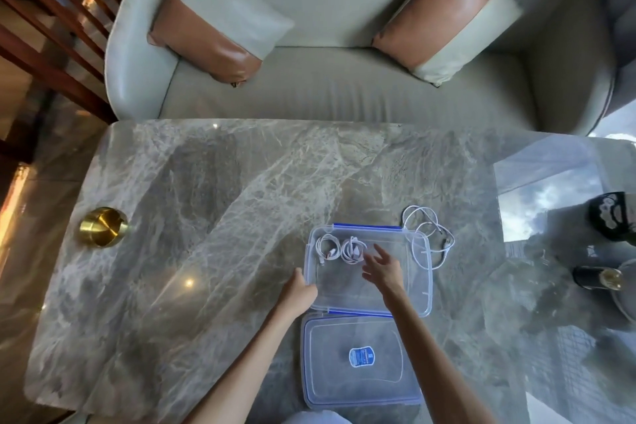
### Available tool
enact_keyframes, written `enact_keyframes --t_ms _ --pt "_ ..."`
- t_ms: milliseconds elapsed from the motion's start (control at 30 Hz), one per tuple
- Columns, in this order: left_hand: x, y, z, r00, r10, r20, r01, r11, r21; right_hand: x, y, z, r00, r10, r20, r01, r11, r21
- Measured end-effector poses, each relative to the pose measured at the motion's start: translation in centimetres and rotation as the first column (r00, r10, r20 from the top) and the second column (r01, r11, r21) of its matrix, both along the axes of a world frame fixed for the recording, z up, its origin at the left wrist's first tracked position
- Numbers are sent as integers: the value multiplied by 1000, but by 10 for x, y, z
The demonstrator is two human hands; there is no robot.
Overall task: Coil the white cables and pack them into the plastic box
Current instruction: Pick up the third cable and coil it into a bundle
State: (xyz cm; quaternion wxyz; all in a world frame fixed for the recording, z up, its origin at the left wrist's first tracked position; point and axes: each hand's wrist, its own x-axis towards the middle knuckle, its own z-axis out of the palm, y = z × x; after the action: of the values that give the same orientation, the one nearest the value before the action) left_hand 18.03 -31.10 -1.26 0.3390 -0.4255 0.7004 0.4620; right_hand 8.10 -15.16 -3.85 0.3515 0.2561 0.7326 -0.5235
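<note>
A clear plastic box point(425, 289) with blue clips sits on the marble table. Two coiled white cables lie side by side in its far left corner, one point(326, 246) left of the other point(352, 249). A loose, uncoiled white cable point(430, 234) sprawls on the table past the box's far right corner. My left hand point(298, 292) grips the box's left rim. My right hand point(381, 267) hovers over the box's middle, fingers spread, holding nothing, just right of the coils.
The box's clear lid point(358, 360) with a blue sticker lies just in front of the box. A brass bowl point(102, 226) stands far left on the table point(206, 217). Dark bottles point(599, 277) stand at the right edge. A sofa with two cushions runs behind the table.
</note>
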Motion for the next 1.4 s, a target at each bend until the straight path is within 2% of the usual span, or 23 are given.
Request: enact_keyframes --t_ms 67,167,200,267,367,433,500,567,633,667,700,733,800,867,900,967,1000,1067,1133,1200,1233,1300,1400 --pt "-15 4 5 999 -15 -38 9 987 -162 -14 23 13 993 17 -115 -21 999 -26" --pt "-59 28 19 944 -197 -266 34 858 -513 -46 78 31 926 47 -373 51 967 249" --pt "-78 40 22 899 -290 -329 58 821 -568 -58 98 34 913 62 -403 86 937 340" --pt "-118 69 25 792 -477 -380 149 756 -637 -80 132 29 929 119 -351 63 883 465" --pt "-169 118 16 635 -700 -327 348 638 -687 -104 153 6 956 230 -183 -115 865 489" --pt "-196 147 3 537 -790 -295 480 574 -663 -109 154 -10 967 242 -83 -176 867 467" --pt "-215 168 -13 433 -869 -238 616 479 -625 -107 153 -23 979 202 -40 -161 873 461" --pt "-227 181 -31 298 -941 -158 730 331 -597 -104 154 -32 985 168 -32 -138 889 436" --pt "-232 188 -41 170 -982 -87 789 188 -585 -105 158 -33 991 127 -32 -105 921 376" --pt "-235 190 -43 139 -987 -82 795 161 -584 -106 163 -31 997 65 -35 -52 952 301" --pt "-237 191 -42 143 -984 -104 791 177 -585 -106 170 -26 999 -20 -38 27 983 181" --pt "-240 192 -40 178 -973 -147 776 231 -587 -106 179 -17 993 -115 -32 116 992 40" --pt "-245 192 -28 311 -910 -275 701 415 -580 -105 197 7 963 -268 -5 262 944 -200" --pt "-245 192 -6 394 -818 -419 577 575 -581 -107 214 41 942 -335 -21 311 893 -325" --pt "-243 193 9 376 -780 -500 504 625 -596 -109 220 59 935 -351 -52 311 880 -360" --pt "-236 195 43 246 -715 -654 403 689 -602 -112 225 99 921 -355 -158 272 879 -392" --pt "-232 197 61 168 -689 -705 406 700 -587 -114 226 120 911 -351 -215 247 884 -397" --pt "-225 201 96 53 -670 -740 487 664 -567 -116 223 163 887 -341 -312 196 889 -414" --pt "-221 204 123 17 -675 -738 545 625 -559 -117 220 206 857 -357 -371 168 875 -455" --pt "-217 203 145 28 -668 -744 503 653 -567 -118 217 247 823 -441 -359 198 814 -545" --pt "-215 203 154 62 -649 -758 457 694 -557 -119 217 268 803 -499 -326 230 764 -603" --pt "-212 203 165 206 -569 -796 390 794 -467 -119 219 306 769 -596 -232 286 645 -708" --pt "-210 212 173 475 -374 -797 427 890 -163 -112 230 355 732 -666 -142 301 504 -810"
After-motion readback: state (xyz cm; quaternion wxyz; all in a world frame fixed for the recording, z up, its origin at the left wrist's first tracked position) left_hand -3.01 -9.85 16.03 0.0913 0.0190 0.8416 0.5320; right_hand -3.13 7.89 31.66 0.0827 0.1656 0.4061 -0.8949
